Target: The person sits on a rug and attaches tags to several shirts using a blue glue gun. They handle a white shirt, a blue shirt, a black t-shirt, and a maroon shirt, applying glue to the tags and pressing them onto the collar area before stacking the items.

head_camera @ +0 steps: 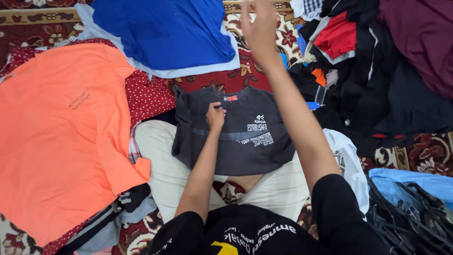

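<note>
The left hand [215, 116] pinched the grey shirt [236, 134] near its collar; the shirt lay over the person's lap. The right hand [260, 26] was raised beyond it, fingers loose, holding nothing, its fingertips cut off by the frame's top edge. Right of that arm lay a dark clothes pile [377, 71]; left of the grasp, an orange shirt [61, 137].

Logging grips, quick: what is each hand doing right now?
Left hand: closed, pinching the dark grey T-shirt near its collar.
Right hand: raised, open, holding nothing.
</note>
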